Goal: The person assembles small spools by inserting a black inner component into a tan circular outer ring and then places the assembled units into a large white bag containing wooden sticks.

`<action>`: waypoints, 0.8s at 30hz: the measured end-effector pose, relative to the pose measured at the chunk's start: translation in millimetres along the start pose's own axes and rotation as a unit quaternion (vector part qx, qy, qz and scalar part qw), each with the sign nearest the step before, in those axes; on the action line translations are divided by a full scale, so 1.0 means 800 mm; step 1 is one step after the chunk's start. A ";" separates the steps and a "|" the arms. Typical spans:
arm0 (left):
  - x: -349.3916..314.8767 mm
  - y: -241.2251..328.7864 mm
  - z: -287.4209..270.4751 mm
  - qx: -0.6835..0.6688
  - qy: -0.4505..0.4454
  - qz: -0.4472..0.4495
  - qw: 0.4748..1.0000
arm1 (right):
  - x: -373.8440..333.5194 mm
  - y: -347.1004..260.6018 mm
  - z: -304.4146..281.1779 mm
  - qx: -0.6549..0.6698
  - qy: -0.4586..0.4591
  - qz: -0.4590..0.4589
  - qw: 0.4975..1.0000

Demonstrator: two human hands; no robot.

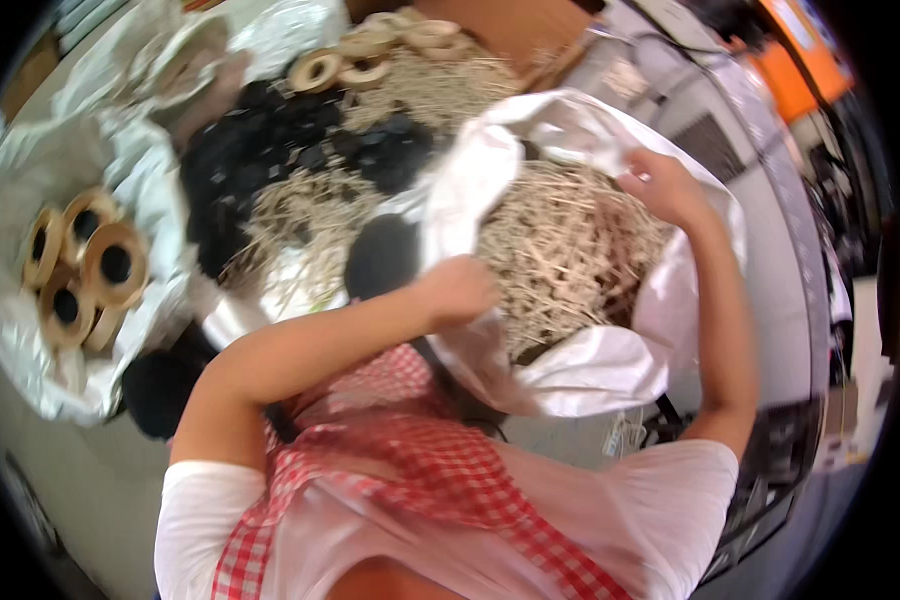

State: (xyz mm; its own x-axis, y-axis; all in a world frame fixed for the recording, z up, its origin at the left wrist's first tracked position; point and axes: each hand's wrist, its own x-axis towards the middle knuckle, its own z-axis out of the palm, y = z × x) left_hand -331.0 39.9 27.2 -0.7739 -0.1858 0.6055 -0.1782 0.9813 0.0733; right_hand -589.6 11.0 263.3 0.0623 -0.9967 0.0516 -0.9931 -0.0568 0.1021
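Note:
A white sack with its mouth wide open is in front of me, filled with thin beige stick-like pieces. My left hand is closed at the sack's near-left rim, its fingertips mostly hidden. Across the mouth, my right hand pinches the far-right rim, with a bit of white material showing at the fingers. The sticks heap up between both hands, and the sack's near rim folds outward below them.
At left, another white sack holds several tan rings. Black pieces, loose sticks and more tan rings lie on the work surface beyond. A brown cardboard box stands at the back, an orange object far right.

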 end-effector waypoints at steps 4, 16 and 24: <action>0.016 0.025 -0.045 -0.021 -0.132 -0.060 0.989 | -0.017 -0.073 -0.028 0.020 -0.047 -0.051 0.997; -0.179 -0.028 -0.119 -0.237 -0.252 -0.470 0.812 | 0.210 -0.420 0.204 -0.014 -0.238 -0.352 0.905; -0.326 -0.067 -0.157 -0.130 -0.298 -0.558 0.764 | 0.221 -0.499 0.529 -0.055 -0.310 -0.325 0.892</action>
State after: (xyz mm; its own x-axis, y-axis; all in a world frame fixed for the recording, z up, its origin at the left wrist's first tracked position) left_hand -43.5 42.1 -34.7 -0.3825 -0.8277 -0.4106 -0.8612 0.1584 0.4829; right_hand -223.6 -167.0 -188.8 0.5207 -0.5973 -0.6101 -0.7492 -0.6623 0.0090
